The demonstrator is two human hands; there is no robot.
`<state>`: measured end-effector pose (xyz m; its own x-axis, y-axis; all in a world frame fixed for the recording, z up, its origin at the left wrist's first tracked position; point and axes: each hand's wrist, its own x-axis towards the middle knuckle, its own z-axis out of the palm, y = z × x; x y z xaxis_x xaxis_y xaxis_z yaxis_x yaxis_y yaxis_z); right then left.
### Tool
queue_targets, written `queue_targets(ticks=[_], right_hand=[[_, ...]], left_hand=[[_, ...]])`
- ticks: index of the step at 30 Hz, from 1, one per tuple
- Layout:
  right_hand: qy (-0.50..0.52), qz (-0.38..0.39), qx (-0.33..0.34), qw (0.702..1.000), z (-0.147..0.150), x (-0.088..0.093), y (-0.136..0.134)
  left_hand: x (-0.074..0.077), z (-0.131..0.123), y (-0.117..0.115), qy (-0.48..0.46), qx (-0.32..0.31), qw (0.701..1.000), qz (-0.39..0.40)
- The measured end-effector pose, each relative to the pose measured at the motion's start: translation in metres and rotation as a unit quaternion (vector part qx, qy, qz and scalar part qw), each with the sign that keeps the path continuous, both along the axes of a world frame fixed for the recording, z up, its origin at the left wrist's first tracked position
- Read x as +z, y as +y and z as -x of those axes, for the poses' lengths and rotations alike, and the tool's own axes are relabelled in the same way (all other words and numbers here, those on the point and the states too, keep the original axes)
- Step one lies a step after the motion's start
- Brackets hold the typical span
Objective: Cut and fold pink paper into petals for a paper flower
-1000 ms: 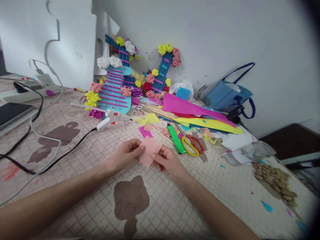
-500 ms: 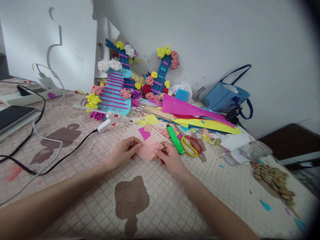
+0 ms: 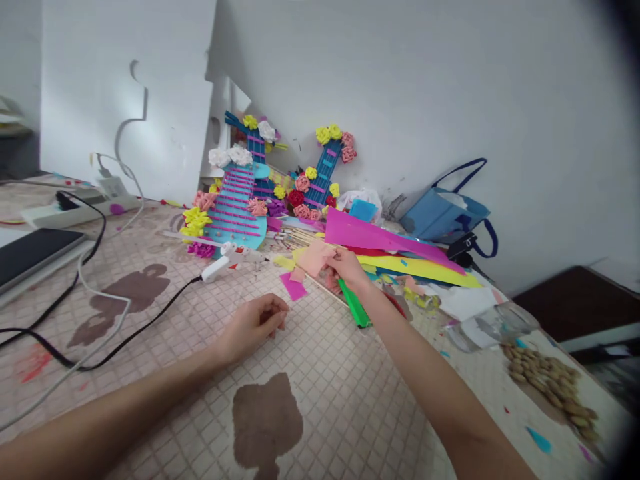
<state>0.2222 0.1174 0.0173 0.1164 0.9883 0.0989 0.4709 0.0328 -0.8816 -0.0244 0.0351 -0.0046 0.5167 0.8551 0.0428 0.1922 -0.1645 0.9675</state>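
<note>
My right hand [image 3: 345, 265] pinches pale pink paper [image 3: 314, 257] at its right edge, over the craft scraps in the middle of the table. Nearer to me, my left hand [image 3: 256, 325] rests with curled fingers and thumb closed together; whatever might be inside is hidden. A magenta paper square [image 3: 293, 287] lies just beyond it, with a small peach scrap [image 3: 297, 274] at its edge. Under my right wrist shows a green cutter [image 3: 356, 305], partly covered. The red-handled scissors [image 3: 395, 303] are mostly behind my forearm. A white glue gun [image 3: 227, 259] lies left of the paper.
Flower-trimmed paper guitars [image 3: 235, 207] lean at the back. Large magenta paper [image 3: 370, 233] and yellow paper [image 3: 425, 267] lie beside wooden sticks [image 3: 300, 237]. A blue bag [image 3: 445, 210] and peanuts [image 3: 547, 383] are at right. Cables [image 3: 145, 327] cross the left side.
My right hand has moved forward with the pink paper, over the scraps. My left hand has let go of that paper and stays nearer to me, fingers curled. The view has shifted slightly.
</note>
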Motion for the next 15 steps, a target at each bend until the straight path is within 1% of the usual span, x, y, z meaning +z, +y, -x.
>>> queue_targets(ticks=[3, 5, 6, 7, 9, 11, 12, 13, 14, 15], right_hand=[[-0.052, -0.023, -0.037, 0.998, -0.008, 0.003, 0.01], [-0.092, -0.05, -0.058, 0.993, -0.017, 0.006, 0.002], [-0.109, -0.061, -0.064, 0.99, -0.022, 0.008, -0.005], [-0.125, -0.069, -0.065, 0.988, -0.027, 0.009, -0.016], [-0.159, -0.082, -0.067, 0.982, -0.035, 0.01, -0.041], [-0.193, -0.078, -0.067, 0.976, -0.041, 0.008, -0.066], [-0.223, -0.071, -0.066, 0.97, -0.042, 0.005, -0.077], [-0.285, -0.061, -0.064, 0.955, -0.042, 0.003, -0.085], [-0.336, -0.048, -0.064, 0.939, -0.041, 0.0, -0.092], [-0.383, -0.037, -0.062, 0.921, -0.04, -0.003, -0.096]], left_hand=[[-0.002, 0.0, 0.002, 0.038, -0.001, 0.998, -0.052], [0.0, 0.002, 0.004, 0.061, 0.0, 0.994, -0.094], [0.004, 0.003, 0.003, 0.069, 0.0, 0.991, -0.116], [0.011, 0.004, -0.001, 0.072, -0.001, 0.988, -0.138], [0.034, 0.007, -0.018, 0.063, -0.009, 0.981, -0.182], [0.056, 0.01, -0.047, 0.048, -0.036, 0.974, -0.216], [0.062, 0.011, -0.062, 0.078, -0.023, 0.975, -0.209], [0.061, 0.01, -0.075, 0.121, 0.02, 0.974, -0.193], [0.05, 0.008, -0.085, 0.174, 0.083, 0.967, -0.169], [0.029, 0.003, -0.09, 0.228, 0.155, 0.951, -0.141]])
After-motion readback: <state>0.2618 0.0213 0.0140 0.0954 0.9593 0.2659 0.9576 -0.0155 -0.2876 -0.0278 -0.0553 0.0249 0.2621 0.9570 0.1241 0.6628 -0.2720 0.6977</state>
